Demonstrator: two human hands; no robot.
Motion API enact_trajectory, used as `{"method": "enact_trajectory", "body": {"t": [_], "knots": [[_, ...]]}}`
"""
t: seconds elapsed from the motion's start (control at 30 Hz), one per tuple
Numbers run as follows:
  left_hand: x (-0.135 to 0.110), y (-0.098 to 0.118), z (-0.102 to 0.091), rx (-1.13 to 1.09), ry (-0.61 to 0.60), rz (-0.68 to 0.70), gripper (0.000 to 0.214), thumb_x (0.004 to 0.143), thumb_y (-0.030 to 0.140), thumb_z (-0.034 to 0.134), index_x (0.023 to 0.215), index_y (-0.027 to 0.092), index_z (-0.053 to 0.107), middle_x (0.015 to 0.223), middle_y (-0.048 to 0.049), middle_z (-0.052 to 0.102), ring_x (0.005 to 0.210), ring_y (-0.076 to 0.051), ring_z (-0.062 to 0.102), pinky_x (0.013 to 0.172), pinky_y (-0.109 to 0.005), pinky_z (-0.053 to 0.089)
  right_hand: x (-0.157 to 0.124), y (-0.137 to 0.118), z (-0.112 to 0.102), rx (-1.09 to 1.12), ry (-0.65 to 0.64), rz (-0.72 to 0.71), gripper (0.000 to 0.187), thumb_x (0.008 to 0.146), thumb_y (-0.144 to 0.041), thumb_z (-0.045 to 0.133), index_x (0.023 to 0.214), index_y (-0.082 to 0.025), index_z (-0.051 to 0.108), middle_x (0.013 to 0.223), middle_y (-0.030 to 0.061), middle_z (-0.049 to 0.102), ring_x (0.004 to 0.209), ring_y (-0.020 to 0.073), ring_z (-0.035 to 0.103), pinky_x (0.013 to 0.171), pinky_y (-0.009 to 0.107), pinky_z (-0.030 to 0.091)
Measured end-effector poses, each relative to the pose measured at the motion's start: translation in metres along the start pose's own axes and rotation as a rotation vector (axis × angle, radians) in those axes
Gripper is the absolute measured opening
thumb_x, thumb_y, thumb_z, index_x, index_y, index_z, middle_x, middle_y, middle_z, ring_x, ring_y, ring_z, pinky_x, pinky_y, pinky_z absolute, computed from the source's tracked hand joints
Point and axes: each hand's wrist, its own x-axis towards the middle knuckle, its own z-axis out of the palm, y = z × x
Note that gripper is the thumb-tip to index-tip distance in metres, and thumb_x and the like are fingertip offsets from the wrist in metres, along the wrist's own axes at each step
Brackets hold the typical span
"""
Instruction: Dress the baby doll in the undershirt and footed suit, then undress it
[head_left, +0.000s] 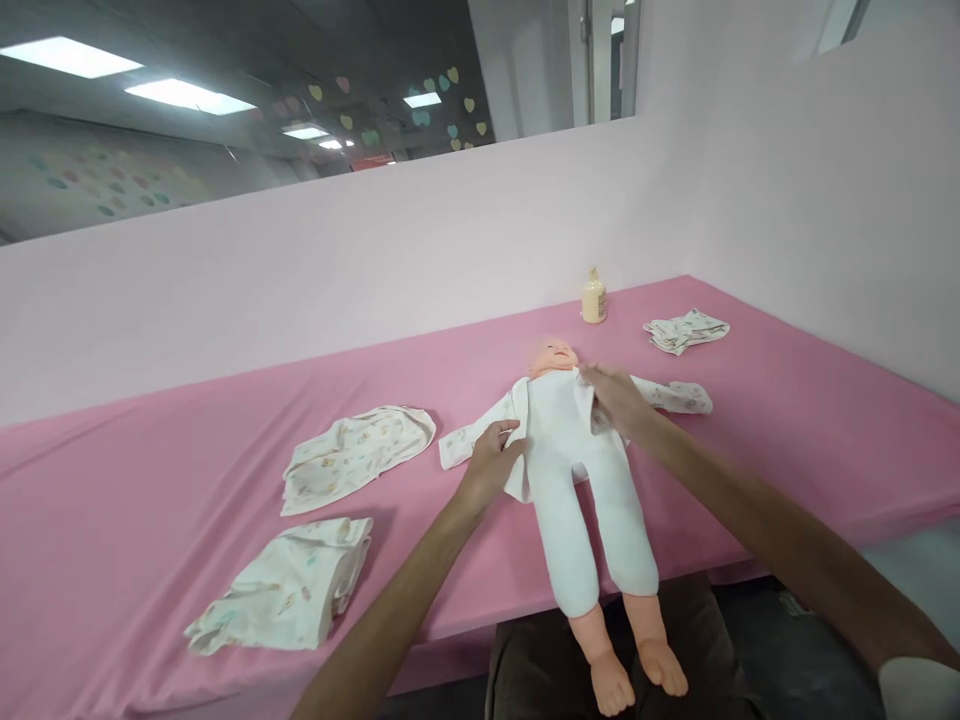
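Observation:
A baby doll [556,430] with a white cloth body lies on its back, its feet hanging past the near edge toward my lap. Its arms are in the sleeves of a white printed baby shirt [480,425], which lies spread apart at the front. On the shirt's left side, my left hand [491,462] has its fingers closed around the front edge. Up by the doll's neck, my right hand [615,398] pinches the other front edge near the collar. Part of the shirt is hidden beneath the doll.
The pink-covered table [187,440] stands against a white wall under a window. A printed cloth cap-like piece [360,452] and a folded printed garment [292,585] lie at left. At the back are a pale yellow pump bottle [594,300] and small folded cloths [686,330].

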Motion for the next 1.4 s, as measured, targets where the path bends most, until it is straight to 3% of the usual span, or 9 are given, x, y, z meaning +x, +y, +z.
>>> {"method": "enact_trajectory", "body": {"t": [0.13, 0.33, 0.43, 0.67, 0.83, 1.0, 1.13, 1.23, 1.4], "knots": [[-0.012, 0.009, 0.001, 0.115, -0.031, 0.175, 0.034, 0.088, 0.027, 0.052, 0.122, 0.022, 0.054, 0.112, -0.0061, 0.065, 0.097, -0.018, 0.063, 0.079, -0.027, 0.051, 0.000, 0.000, 0.000, -0.436, -0.090, -0.020, 0.032, 0.087, -0.027, 0.050, 0.117, -0.017, 0.056, 0.060, -0.0040, 0.051, 0.052, 0.0149, 0.050, 0.050, 0.026, 0.038], [-0.028, 0.028, 0.015, 0.451, -0.327, 0.445, 0.037, 0.090, 0.030, 0.046, 0.123, 0.021, 0.061, 0.094, -0.0038, 0.065, 0.086, -0.018, 0.060, 0.073, -0.028, 0.047, -0.006, -0.018, -0.020, -1.154, -0.109, -0.129, 0.033, 0.081, -0.023, 0.053, 0.112, -0.016, 0.059, 0.103, 0.0104, 0.063, 0.088, 0.0235, 0.061, 0.069, 0.030, 0.041], [-0.022, 0.040, 0.019, 0.417, -0.453, 0.429, 0.039, 0.092, 0.037, 0.047, 0.125, 0.021, 0.061, 0.089, -0.0034, 0.065, 0.080, -0.016, 0.060, 0.066, -0.025, 0.045, -0.002, -0.022, -0.020, -1.339, -0.122, -0.161, 0.035, 0.082, -0.023, 0.051, 0.116, -0.016, 0.057, 0.119, 0.0153, 0.056, 0.096, 0.0270, 0.060, 0.073, 0.033, 0.042], [0.051, 0.037, 0.011, 0.456, 0.074, 0.168, 0.039, 0.090, 0.044, 0.053, 0.116, 0.015, 0.052, 0.125, -0.0149, 0.060, 0.096, -0.019, 0.063, 0.072, -0.026, 0.045, 0.015, -0.031, -0.005, -1.629, -0.165, -0.167, 0.032, 0.086, -0.011, 0.046, 0.113, -0.015, 0.062, 0.116, 0.0184, 0.063, 0.104, 0.0293, 0.061, 0.082, 0.037, 0.044], [0.082, 0.026, 0.008, 0.394, -0.006, 0.110, 0.032, 0.087, 0.045, 0.057, 0.099, 0.016, 0.051, 0.097, -0.0116, 0.068, 0.084, -0.019, 0.064, 0.067, -0.026, 0.044, 0.029, -0.030, -0.024, -1.704, -0.195, -0.089, 0.025, 0.083, -0.010, 0.052, 0.101, -0.011, 0.069, 0.105, 0.0224, 0.068, 0.098, 0.0329, 0.065, 0.080, 0.041, 0.044], [0.089, 0.031, 0.009, 0.296, -0.012, 0.076, 0.020, 0.086, 0.034, 0.058, 0.089, 0.015, 0.054, 0.062, -0.0019, 0.058, 0.054, -0.014, 0.053, 0.055, -0.025, 0.040, 0.043, -0.019, -0.039, -1.679, -0.254, -0.076, 0.020, 0.081, -0.019, 0.059, 0.098, -0.015, 0.070, 0.105, 0.0164, 0.069, 0.092, 0.0286, 0.067, 0.073, 0.035, 0.046], [0.092, 0.035, 0.009, 0.252, 0.048, 0.054, 0.030, 0.084, 0.030, 0.059, 0.108, 0.011, 0.053, 0.056, 0.0017, 0.055, 0.047, -0.014, 0.051, 0.052, -0.025, 0.040, 0.052, -0.017, -0.040, -1.640, -0.216, -0.079, 0.018, 0.082, -0.014, 0.053, 0.093, -0.013, 0.068, 0.101, 0.0164, 0.069, 0.091, 0.0271, 0.066, 0.072, 0.033, 0.044], [0.094, 0.036, 0.008, 0.336, 0.034, 0.045, 0.023, 0.086, 0.034, 0.056, 0.093, 0.012, 0.060, 0.049, 0.0001, 0.053, 0.044, -0.014, 0.049, 0.053, -0.026, 0.041, 0.057, -0.025, -0.042, -1.610, -0.145, -0.087, 0.018, 0.086, -0.018, 0.048, 0.090, -0.013, 0.065, 0.096, 0.0147, 0.068, 0.086, 0.0245, 0.064, 0.068, 0.031, 0.041], [0.102, 0.036, 0.005, 0.419, 0.001, 0.056, 0.032, 0.087, 0.033, 0.051, 0.058, 0.019, 0.051, 0.041, -0.0029, 0.049, 0.041, -0.015, 0.048, 0.058, -0.028, 0.043, 0.065, -0.037, -0.033, -1.147, 0.061, -0.110, 0.028, 0.093, -0.028, 0.039, 0.074, -0.016, 0.055, 0.068, 0.0047, 0.055, 0.059, 0.0137, 0.047, 0.057, 0.028, 0.032]]}}
